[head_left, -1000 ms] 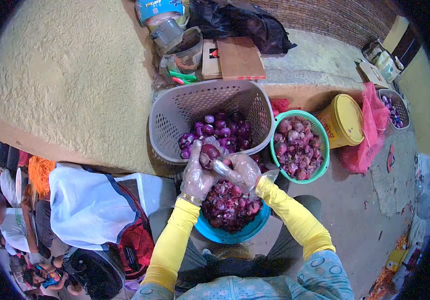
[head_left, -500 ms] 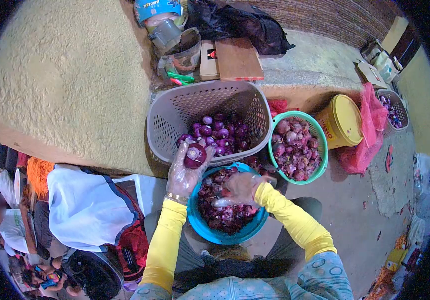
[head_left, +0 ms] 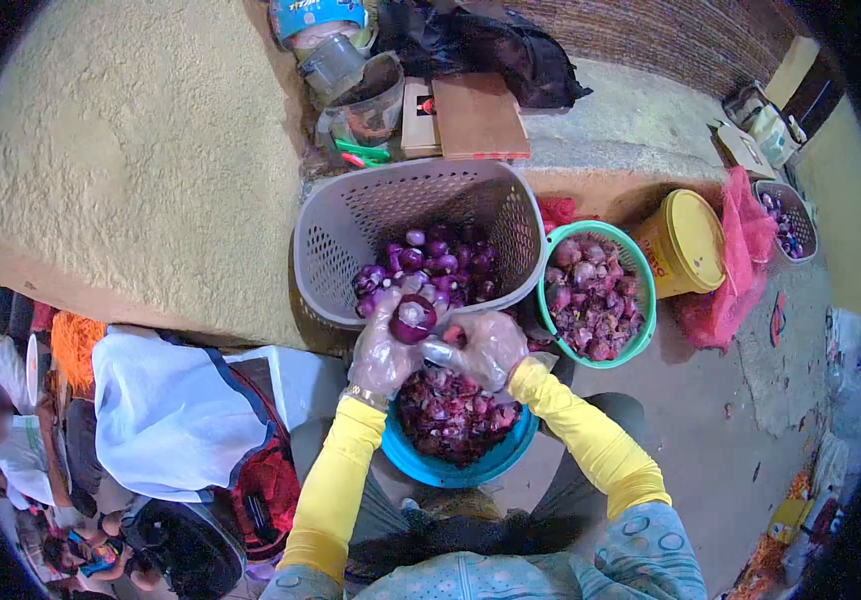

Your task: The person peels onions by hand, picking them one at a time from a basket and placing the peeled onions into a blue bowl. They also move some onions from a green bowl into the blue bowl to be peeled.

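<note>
A purple-red onion (head_left: pixel 413 319) rests in the fingers of my left hand (head_left: pixel 382 350), which wears a clear plastic glove and is closed around it. Its pale cut end faces up. My right hand (head_left: pixel 490 350), gloved too, grips a small knife (head_left: pixel 438 352), whose shiny blade lies close beside the onion; its handle is mostly hidden by my fingers. Under both hands stands a blue basin (head_left: pixel 510 462) holding onion skins and scraps (head_left: pixel 450 420). Just beyond my hands, peeled onions (head_left: pixel 440 262) lie in a grey perforated basket (head_left: pixel 350 215).
To the right stand a green basket (head_left: pixel 647 335) of unpeeled onions, a yellow lidded bucket (head_left: pixel 695 245) and a red mesh sack (head_left: pixel 720 310). A white cloth (head_left: pixel 175 410) covers something at left. Another person sits at the far left edge. Boards (head_left: pixel 478 115) lie on the ledge.
My right hand has moved up and left from over the basin, bringing the knife to the onion. My left hand has shifted slightly right and down with the onion.
</note>
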`<action>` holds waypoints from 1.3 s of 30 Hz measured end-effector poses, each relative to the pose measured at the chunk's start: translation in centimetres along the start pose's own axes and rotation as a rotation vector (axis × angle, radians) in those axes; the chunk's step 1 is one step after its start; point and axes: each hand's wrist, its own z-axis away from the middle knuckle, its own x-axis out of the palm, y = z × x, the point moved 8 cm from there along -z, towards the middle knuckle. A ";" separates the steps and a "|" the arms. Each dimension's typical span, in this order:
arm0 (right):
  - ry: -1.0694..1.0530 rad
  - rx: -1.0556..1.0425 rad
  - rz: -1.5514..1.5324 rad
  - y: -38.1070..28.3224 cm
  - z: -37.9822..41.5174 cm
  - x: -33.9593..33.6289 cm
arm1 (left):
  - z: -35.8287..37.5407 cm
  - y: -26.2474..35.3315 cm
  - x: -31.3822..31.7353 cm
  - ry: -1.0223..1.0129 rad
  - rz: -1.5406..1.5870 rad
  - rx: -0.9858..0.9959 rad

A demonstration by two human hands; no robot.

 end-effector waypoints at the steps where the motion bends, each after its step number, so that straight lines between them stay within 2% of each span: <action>1: 0.030 0.008 -0.037 0.2 -0.1 -0.3 | 0.2 -0.3 0.4 -0.019 -0.007 -0.026; 16: 0.114 -0.029 -0.069 0.4 -0.2 -0.5 | 0.3 -0.7 0.0 0.032 -0.106 -0.028; 19: 0.091 -0.019 -0.044 0.3 -0.2 -0.4 | 0.4 -0.9 0.4 -0.011 -0.083 -0.055; 21: -0.018 0.063 -0.031 0.3 -0.2 -0.1 | 0.6 -0.8 0.8 -0.018 -0.099 -0.057; 28: -0.172 0.003 0.018 0.2 0.0 0.4 | 0.6 -0.4 1.2 0.026 -0.060 -0.053; 30: -0.340 -0.005 0.085 -0.2 0.3 1.0 | 0.2 0.0 0.5 0.026 -0.017 -0.031; 31: -0.339 -0.006 0.085 -0.2 0.2 0.9 | 0.0 0.3 0.1 0.026 0.026 -0.010; 33: -0.577 -0.018 0.154 0.0 0.9 2.7 | 0.0 0.3 -0.5 0.063 0.088 -0.025; 37: -0.516 -0.087 0.359 0.7 1.5 3.9 | 0.7 0.3 0.3 0.133 0.193 -0.056; 39: -0.491 -0.084 0.374 1.2 1.6 4.6 | 0.9 0.4 0.8 0.102 0.172 -0.048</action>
